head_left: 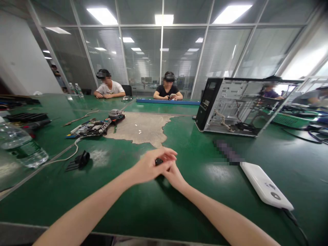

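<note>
Both my hands meet above the green table (194, 212), just in front of the bare patch in its covering. My left hand (150, 166) is closed, its fingers and thumb curved around a small rounded black object (159, 161) whose kind I cannot make out. Against those fingers lies my right hand (176, 176), with most of its own fingers hidden behind the left ones. Whether it also grips the black object does not show. A black part with flat prongs (79, 160) lies on the table to the left of my hands.
A circuit board (89, 128) and a fan-like part (116, 115) lie ahead left, near a water bottle (23, 145). Right are an open computer case (225, 106) and a white power bank (266, 186) with a cable. Two people (167, 89) sit across the table.
</note>
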The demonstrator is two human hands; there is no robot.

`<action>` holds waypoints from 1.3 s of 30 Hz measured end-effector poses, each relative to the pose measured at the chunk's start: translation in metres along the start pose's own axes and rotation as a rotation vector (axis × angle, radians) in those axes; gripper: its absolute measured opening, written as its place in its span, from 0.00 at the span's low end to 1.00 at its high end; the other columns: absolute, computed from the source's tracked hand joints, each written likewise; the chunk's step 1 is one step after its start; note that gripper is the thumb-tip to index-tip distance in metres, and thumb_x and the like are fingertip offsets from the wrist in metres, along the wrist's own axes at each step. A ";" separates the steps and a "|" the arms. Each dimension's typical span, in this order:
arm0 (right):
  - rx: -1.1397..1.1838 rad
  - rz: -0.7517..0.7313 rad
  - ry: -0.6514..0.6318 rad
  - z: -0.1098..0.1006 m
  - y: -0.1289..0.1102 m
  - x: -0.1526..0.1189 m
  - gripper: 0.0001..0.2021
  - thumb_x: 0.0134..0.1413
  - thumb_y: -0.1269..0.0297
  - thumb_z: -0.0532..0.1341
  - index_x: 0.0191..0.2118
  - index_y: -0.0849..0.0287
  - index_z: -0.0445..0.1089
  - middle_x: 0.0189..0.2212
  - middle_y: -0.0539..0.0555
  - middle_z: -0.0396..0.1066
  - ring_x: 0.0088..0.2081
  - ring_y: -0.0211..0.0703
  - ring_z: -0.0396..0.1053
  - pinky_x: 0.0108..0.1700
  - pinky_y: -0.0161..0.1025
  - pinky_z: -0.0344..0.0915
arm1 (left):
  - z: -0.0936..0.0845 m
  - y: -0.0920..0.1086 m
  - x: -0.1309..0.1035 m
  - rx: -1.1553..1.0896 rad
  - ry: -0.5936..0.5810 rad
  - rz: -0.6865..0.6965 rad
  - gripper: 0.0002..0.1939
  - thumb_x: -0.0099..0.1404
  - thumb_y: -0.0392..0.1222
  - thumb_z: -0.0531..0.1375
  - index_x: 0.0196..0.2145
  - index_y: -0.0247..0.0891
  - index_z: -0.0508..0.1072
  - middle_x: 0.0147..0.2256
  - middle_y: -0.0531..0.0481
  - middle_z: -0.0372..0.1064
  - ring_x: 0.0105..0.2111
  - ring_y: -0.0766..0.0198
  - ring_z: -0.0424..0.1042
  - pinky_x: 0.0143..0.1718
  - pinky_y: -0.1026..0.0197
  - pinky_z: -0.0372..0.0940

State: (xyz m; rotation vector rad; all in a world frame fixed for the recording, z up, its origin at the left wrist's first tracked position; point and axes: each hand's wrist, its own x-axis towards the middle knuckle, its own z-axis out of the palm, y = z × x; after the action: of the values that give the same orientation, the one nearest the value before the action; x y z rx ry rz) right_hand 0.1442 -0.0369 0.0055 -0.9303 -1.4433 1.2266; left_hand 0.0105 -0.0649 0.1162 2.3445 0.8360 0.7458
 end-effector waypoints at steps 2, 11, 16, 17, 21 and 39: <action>-0.006 -0.007 0.011 0.000 0.004 0.000 0.17 0.43 0.64 0.59 0.36 0.54 0.48 0.33 0.49 0.63 0.35 0.38 0.66 0.39 0.40 0.63 | -0.004 -0.026 0.001 -0.017 0.063 -0.036 0.20 0.58 0.41 0.55 0.49 0.39 0.59 0.47 0.46 0.62 0.46 0.61 0.62 0.48 0.56 0.58; -0.062 -0.110 0.066 -0.004 0.015 0.001 0.17 0.40 0.69 0.60 0.33 0.54 0.49 0.29 0.46 0.61 0.34 0.37 0.65 0.38 0.38 0.63 | 0.044 -0.087 0.009 0.138 -0.021 0.020 0.38 0.42 0.37 0.64 0.51 0.37 0.54 0.49 0.44 0.58 0.48 0.54 0.60 0.50 0.53 0.54; 0.009 -0.068 -0.059 -0.009 0.004 -0.004 0.16 0.41 0.64 0.60 0.34 0.55 0.51 0.37 0.48 0.60 0.32 0.34 0.65 0.33 0.34 0.63 | 0.055 -0.093 0.007 0.212 0.096 0.023 0.31 0.45 0.38 0.62 0.47 0.38 0.57 0.44 0.47 0.62 0.44 0.56 0.62 0.46 0.54 0.55; 0.006 -0.052 -0.064 -0.011 0.003 -0.004 0.12 0.45 0.62 0.58 0.34 0.55 0.52 0.36 0.48 0.60 0.29 0.32 0.64 0.30 0.33 0.62 | 0.055 -0.094 0.006 0.241 0.106 0.025 0.30 0.45 0.40 0.63 0.47 0.39 0.57 0.44 0.48 0.62 0.45 0.56 0.61 0.47 0.53 0.53; -0.057 -0.083 -0.032 -0.017 0.001 -0.001 0.08 0.48 0.61 0.56 0.31 0.57 0.56 0.32 0.48 0.61 0.30 0.33 0.63 0.35 0.34 0.61 | 0.054 -0.097 0.004 0.274 0.096 0.035 0.30 0.47 0.46 0.62 0.47 0.40 0.55 0.44 0.49 0.62 0.44 0.57 0.62 0.47 0.53 0.51; -0.047 -0.057 -0.083 -0.022 0.006 0.005 0.08 0.45 0.63 0.59 0.31 0.57 0.59 0.32 0.48 0.63 0.33 0.36 0.64 0.37 0.36 0.62 | 0.054 -0.111 0.006 0.331 0.125 0.103 0.29 0.48 0.46 0.62 0.46 0.39 0.56 0.43 0.47 0.61 0.44 0.57 0.61 0.47 0.54 0.54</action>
State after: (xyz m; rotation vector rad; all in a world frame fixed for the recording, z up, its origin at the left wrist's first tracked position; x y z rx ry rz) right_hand 0.1647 -0.0260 0.0008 -0.8727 -1.5595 1.2056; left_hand 0.0056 -0.0030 0.0097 2.6721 0.9603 0.8594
